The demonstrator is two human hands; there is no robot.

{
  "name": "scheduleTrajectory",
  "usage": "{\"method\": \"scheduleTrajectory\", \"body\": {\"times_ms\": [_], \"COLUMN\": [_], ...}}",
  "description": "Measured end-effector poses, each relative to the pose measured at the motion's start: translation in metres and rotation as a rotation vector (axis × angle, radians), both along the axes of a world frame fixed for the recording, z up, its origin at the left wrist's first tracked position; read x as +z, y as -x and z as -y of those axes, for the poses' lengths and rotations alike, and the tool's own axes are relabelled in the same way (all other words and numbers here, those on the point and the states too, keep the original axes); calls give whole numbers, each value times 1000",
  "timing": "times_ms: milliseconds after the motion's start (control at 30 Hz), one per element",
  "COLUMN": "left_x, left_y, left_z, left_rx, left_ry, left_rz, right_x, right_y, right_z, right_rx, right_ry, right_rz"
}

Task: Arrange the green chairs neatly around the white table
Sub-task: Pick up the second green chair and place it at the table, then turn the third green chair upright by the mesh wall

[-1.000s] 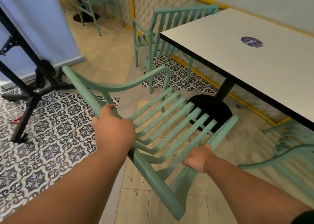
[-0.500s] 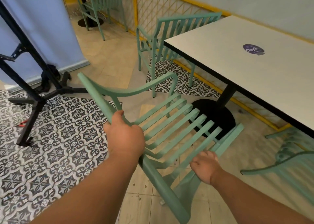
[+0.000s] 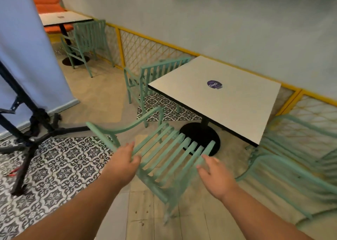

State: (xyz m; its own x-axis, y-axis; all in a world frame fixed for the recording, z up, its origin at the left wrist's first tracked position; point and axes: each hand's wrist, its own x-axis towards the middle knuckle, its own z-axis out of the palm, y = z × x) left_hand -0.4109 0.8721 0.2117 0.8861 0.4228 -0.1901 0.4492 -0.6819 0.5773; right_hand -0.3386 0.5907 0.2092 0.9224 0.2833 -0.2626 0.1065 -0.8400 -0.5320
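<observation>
A green slatted chair (image 3: 164,154) stands in front of me, its seat facing the white table (image 3: 228,97). My left hand (image 3: 122,163) hovers at the chair's left rear corner with fingers spread, touching or just off the frame. My right hand (image 3: 215,176) is open beside the right rear corner, holding nothing. A second green chair (image 3: 155,79) sits at the table's far left side. A third green chair (image 3: 291,166), blurred, stands at the right by the table's near corner.
A black stand (image 3: 32,130) with splayed legs and a pale blue backdrop (image 3: 27,57) are on the left over patterned floor tiles. Another table (image 3: 63,19) with a green chair (image 3: 85,42) stands at the back. A yellow lattice fence (image 3: 155,50) runs along the wall.
Both hands have let go of the chair's back and opened. The chair now sits further from me, closer to the table, and my view has lifted.
</observation>
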Motion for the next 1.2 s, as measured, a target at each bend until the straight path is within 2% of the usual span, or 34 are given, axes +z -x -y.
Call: {"method": "scheduleTrajectory", "body": {"times_ms": [133, 233, 433, 767, 967, 1200], "left_x": [48, 76, 99, 115, 108, 92], "left_y": [27, 40, 41, 48, 64, 64], "left_z": [1, -7, -27, -71, -126, -254], "left_rx": [-297, -382, -353, -145, -35, 2], "left_ry": [-223, -306, -341, -327, -295, -298], "left_rz": [88, 94, 114, 86, 63, 40], "right_x": [52, 66, 71, 87, 88, 66], "right_y": [29, 44, 36, -3, -22, -37], "right_z": [-1, -3, -14, -71, -144, -279], "right_rx": [43, 42, 29, 241, 334, 378], "right_ry": [68, 67, 29, 12, 15, 46], "right_rz": [181, 258, 247, 232, 220, 247]}}
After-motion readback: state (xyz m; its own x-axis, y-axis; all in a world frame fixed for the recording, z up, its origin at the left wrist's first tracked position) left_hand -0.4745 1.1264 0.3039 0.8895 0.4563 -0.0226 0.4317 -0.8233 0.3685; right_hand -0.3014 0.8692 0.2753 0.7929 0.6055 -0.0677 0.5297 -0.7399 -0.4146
